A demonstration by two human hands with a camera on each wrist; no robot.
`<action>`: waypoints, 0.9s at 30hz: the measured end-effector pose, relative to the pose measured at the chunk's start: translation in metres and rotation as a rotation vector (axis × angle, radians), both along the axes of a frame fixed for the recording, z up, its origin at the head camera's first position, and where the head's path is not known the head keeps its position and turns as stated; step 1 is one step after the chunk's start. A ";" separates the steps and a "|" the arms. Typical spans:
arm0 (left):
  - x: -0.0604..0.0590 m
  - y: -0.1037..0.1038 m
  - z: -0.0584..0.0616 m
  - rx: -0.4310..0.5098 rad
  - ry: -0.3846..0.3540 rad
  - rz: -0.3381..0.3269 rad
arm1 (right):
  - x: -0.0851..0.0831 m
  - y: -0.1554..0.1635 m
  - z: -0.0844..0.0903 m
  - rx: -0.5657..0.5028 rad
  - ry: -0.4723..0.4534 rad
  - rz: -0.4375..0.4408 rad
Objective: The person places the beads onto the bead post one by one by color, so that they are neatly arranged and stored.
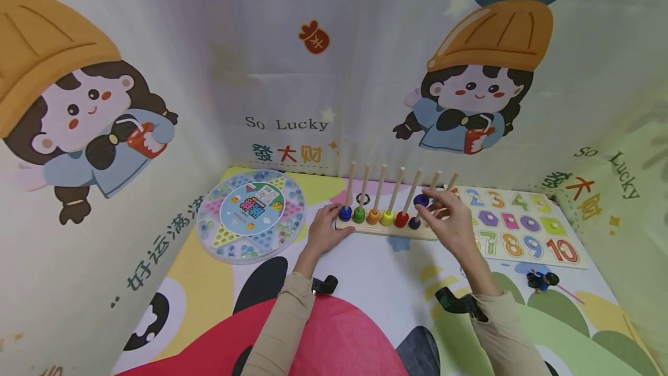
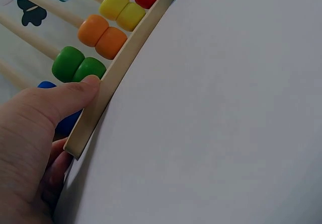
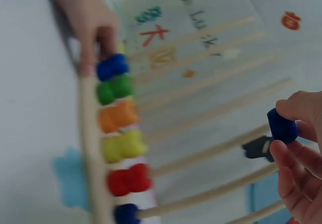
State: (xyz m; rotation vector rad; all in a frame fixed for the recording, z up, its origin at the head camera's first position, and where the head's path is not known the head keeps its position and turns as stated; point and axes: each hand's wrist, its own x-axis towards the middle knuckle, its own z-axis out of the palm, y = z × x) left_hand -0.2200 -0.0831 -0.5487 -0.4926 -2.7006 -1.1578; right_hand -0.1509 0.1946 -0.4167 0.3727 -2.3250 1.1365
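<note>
A wooden peg stand (image 1: 376,227) carries a row of upright pegs. Paired blue beads (image 3: 112,67), green beads (image 2: 79,65), orange beads (image 2: 102,36), yellow beads (image 2: 122,11) and red beads (image 3: 129,179) sit low on their pegs; a single dark blue bead (image 3: 126,214) is at the foot of the sixth. My left hand (image 1: 325,230) grips the stand's left end, thumb along the front edge by the green beads. My right hand (image 1: 453,220) pinches another dark blue bead (image 3: 283,126) between thumb and fingertips, level with the upper part of the pegs.
A round marble game board (image 1: 209,242) lies left of the stand. Behind my right hand is a number puzzle board (image 1: 553,222), with a small dark figurine (image 1: 543,281) nearer me. A printed curtain (image 1: 292,74) hangs along the table's back edge.
</note>
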 end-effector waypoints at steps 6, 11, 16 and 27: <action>-0.002 -0.001 -0.003 -0.030 -0.028 0.011 | -0.007 0.010 0.030 -0.024 0.040 -0.041; -0.002 -0.001 -0.003 -0.031 -0.023 0.007 | -0.011 0.013 0.050 -0.062 0.078 -0.070; -0.001 0.000 -0.001 -0.018 -0.031 0.008 | -0.015 0.015 0.059 -0.049 0.054 -0.117; 0.001 0.000 0.004 -0.011 -0.021 0.003 | -0.022 0.016 0.047 0.075 -0.056 -0.160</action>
